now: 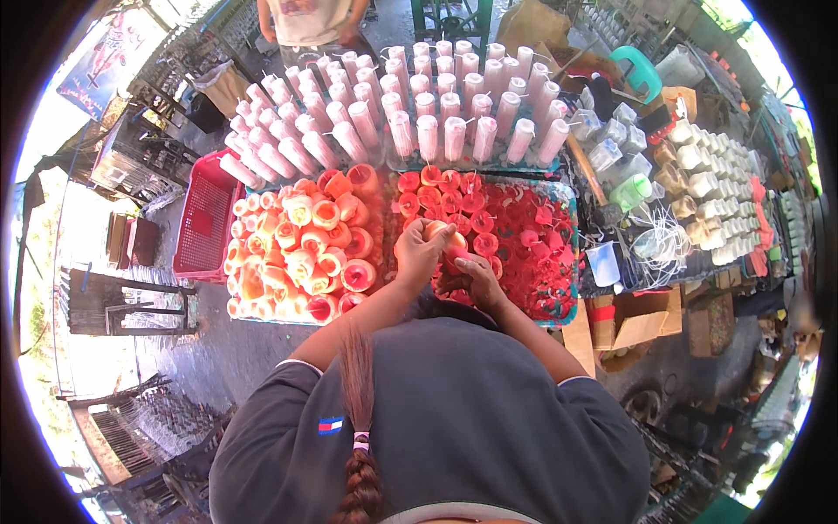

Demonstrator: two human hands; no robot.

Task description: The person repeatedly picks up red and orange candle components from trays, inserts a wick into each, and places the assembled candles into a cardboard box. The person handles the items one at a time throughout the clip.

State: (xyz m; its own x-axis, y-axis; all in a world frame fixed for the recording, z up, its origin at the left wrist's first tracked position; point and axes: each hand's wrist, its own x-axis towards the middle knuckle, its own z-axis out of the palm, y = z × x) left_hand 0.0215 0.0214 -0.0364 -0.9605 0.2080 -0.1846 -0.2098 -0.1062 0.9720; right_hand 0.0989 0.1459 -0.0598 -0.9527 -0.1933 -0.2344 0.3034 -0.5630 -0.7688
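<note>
Close in front of my chest, both hands meet on a rose-shaped candle [456, 251] in peach and red wax. My left hand [419, 255] pinches its upper left side, and my right hand [474, 281] closes round its lower right side. The fingers partly cover the candle. Under and beyond them lies a tray [572, 205] of small red candles [483, 220] with wicks, plus red flower-shaped wax pieces [543, 215] on its right. To the left, finished-looking peach rose candles [299, 210] are packed together, several with red centres.
Rows of pale pink pillar candles [455, 138] with wicks stand behind the trays. A red plastic crate [206, 214] sits at left. Right are clear cups [605, 155], a green cup [630, 191], white string [661, 243], egg-carton-like moulds [711, 179] and a cardboard box [635, 321]. Opposite stands a person [312, 22].
</note>
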